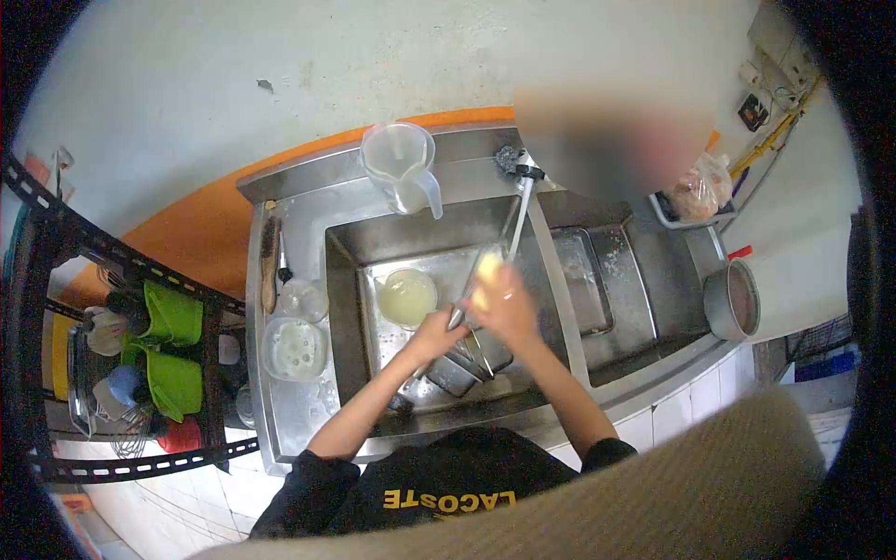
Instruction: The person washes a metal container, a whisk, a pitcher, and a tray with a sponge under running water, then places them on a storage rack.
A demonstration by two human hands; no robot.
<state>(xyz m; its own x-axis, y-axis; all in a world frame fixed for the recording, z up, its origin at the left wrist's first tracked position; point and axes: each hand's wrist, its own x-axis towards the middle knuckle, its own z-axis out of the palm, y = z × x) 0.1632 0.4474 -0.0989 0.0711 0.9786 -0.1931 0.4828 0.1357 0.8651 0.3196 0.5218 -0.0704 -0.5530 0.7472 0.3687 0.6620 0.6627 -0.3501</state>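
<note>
Over the left basin of a steel sink (373, 240), my left hand (436, 337) is closed around a thin metal utensil (456, 317), whose full shape is unclear. My right hand (509, 306), blurred by motion, holds a yellow sponge (488, 271) against or close to the metal. Below my hands, a metal container (455, 377) lies in the basin. A round bowl of yellowish liquid (408, 299) stands to the left of my hands. The faucet spout (524, 219) reaches over the basin just beyond my right hand.
A clear jug (399, 159) stands on the back ledge. Brushes (270, 266) and a soapy plastic tub (294, 349) occupy the left counter. At right are a second basin (639, 350), a metal pot (732, 301) and a bagged item (700, 189). A rack holds green containers (175, 383).
</note>
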